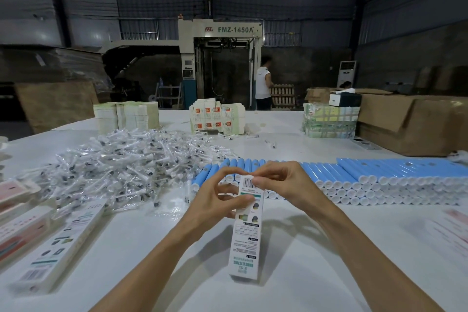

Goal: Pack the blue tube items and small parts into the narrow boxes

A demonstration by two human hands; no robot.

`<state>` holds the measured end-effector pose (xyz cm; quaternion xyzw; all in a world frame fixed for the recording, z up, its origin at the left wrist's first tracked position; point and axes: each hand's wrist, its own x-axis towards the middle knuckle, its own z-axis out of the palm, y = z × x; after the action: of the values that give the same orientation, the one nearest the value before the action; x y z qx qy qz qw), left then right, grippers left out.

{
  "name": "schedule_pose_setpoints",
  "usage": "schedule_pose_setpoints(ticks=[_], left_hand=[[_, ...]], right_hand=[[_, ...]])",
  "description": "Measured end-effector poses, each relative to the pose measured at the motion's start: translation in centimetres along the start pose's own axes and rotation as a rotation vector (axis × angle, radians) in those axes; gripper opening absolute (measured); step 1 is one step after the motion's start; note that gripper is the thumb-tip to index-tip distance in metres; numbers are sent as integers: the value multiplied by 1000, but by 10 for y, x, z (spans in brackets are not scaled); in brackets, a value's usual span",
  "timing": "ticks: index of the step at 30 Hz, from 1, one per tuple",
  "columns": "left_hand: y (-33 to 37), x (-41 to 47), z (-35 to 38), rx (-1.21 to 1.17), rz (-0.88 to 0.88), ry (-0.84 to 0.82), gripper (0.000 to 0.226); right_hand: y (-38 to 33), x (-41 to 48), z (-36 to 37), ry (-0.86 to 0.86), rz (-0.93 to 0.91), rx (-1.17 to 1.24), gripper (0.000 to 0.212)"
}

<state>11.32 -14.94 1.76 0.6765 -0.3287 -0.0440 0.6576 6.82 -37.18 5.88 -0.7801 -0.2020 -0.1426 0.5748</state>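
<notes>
Standing on end between both hands (253, 190) — narrow box (247, 230)

Bench (354, 248) — bagged parts heap (126, 159) left, tube rows (379, 177) right, narrow box (247, 235) upright before both, cartons (410, 121) behind at far right.

Our white desk (141, 248) carries stacked blue tubes (367, 172), a heap of bagged small parts (126, 159), narrow boxes (63, 243) and brown cartons (405, 124).
</notes>
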Motion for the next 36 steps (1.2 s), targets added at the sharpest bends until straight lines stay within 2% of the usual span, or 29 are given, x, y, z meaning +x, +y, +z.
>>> schedule_pose_setpoints(ticks=[6, 10, 12, 14, 17, 19, 22, 24, 26, 29, 32, 36], left_hand=[[-2, 0, 1, 42, -11, 8, 57], [-3, 0, 3, -5, -17, 44, 55], [-6, 1, 7, -21, -18, 109, 53], [-7, 3, 10, -72, -15, 198, 49], [-5, 5, 8, -154, 28, 336, 43], [-4, 6, 6, -287, 47, 361, 45], [-3, 10, 12, -420, 61, 298, 42], [-3, 15, 22, -421, 69, 243, 37], [-2, 20, 37, -405, 65, 190, 36], [0, 26, 64, -325, 44, 129, 44], [-7, 24, 83, -179, 48, 136, 54], [-29, 13, 91, 186, 244, 49, 35]], right_hand=[[8, 2, 2, 22, -61, -104, 6], [18, 4, 10, 81, -47, -87, 9], [22, 5, 20, 153, 13, -118, 21], [20, 3, 30, 204, 91, -127, 43], [9, -10, 41, 134, 190, -188, 56], [7, -23, 43, 51, 274, -98, 52], [5, -45, 37, -57, 351, 277, 50], [5, -57, 28, -66, 374, 391, 53], [8, -65, 18, -12, 401, 399, 53], [14, -80, -5, 114, 348, 223, 45], [12, -103, -50, 341, 290, -58, 32], [-6, -142, -146, 631, 268, -409, 27]])
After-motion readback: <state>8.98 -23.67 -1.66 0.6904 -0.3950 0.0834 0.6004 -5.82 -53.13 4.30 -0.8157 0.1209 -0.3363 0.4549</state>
